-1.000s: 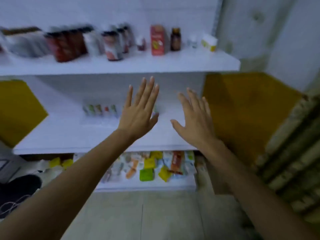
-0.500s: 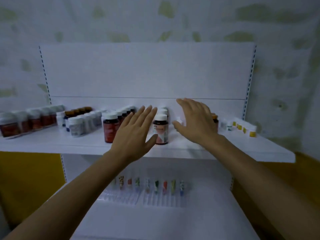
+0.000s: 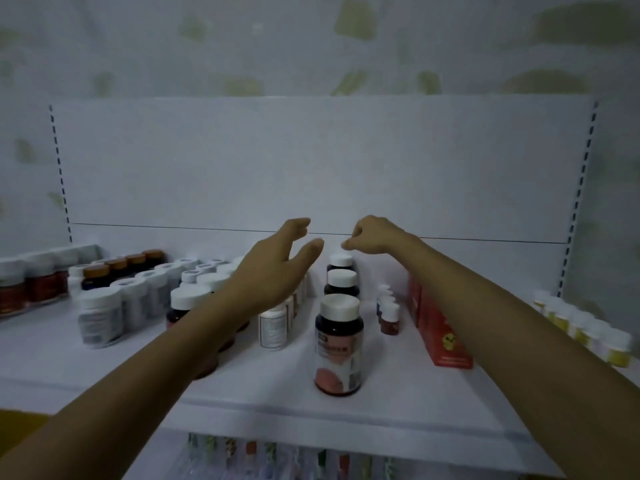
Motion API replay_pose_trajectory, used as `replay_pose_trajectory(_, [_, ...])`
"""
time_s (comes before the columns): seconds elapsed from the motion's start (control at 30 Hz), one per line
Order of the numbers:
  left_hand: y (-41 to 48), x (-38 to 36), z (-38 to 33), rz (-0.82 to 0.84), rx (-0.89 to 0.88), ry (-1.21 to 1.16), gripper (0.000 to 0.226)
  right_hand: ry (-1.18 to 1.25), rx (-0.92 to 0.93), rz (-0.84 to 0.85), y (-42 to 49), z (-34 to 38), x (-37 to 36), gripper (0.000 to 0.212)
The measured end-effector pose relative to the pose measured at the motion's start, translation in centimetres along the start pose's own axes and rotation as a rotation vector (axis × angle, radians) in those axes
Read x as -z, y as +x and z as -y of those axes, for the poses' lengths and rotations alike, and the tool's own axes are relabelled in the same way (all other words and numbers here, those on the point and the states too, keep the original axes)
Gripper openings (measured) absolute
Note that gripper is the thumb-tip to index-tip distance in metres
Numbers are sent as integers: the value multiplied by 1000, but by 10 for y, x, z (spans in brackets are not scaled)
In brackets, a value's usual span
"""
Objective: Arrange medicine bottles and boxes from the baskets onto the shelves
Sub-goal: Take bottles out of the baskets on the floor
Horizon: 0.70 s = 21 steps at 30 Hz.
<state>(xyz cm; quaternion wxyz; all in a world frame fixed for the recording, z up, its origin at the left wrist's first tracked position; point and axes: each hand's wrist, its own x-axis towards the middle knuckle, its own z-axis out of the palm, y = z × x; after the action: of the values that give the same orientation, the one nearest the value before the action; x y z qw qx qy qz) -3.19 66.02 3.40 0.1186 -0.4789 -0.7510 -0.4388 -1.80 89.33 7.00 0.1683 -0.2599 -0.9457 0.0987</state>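
Where hands hover: above white metal shelf.
Left hand: fingers spread wide, empty.
Right hand: fingers curled, empty.
Dark white-capped bottles, centre column: three.

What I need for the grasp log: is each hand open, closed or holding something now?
Left hand: open, fingers relaxed, holding nothing.
Right hand: closed, fingers curled above the rear bottle, nothing visible in them.

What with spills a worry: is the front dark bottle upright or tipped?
Upright: the front dark bottle stands on its base, cap uppermost.
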Motion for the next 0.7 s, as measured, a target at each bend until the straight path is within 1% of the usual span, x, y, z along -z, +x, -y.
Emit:
replay_pose_trajectory(0.1, [9, -7, 12, -19, 54, -164, 42, -50, -13, 38, 37, 3, -24, 48])
replay_pose_trajectory(0.2, [14, -14, 22, -9, 75, -263, 42, -104, -16, 32, 60, 8, -45, 47])
replay_pose_trajectory(0.3, [17, -23, 31, -1, 90, -330, 43, -148, -22, 35, 71, 10, -58, 41])
replay_pose_trajectory(0.4, [17, -31, 38, 21, 94, -370, 41, -176, -37, 1, 79, 10, -68, 41])
replay_pose_trajectory(0.5, [19, -37, 45, 50, 108, -416, 38, -137, -78, -13, 83, 10, -72, 35])
replay_pose_trajectory(0.57, [22, -40, 48, 63, 105, -437, 29, -74, -103, -56, 85, 10, -68, 33])
replay_pose_trajectory(0.63, [28, -43, 46, 51, 107, -463, 17, -41, -108, -152, 86, 12, -56, 32])
replay_pose_trajectory(0.7, [37, -45, 39, 36, 95, -502, 18, -2, -97, -247, 84, 16, -34, 34])
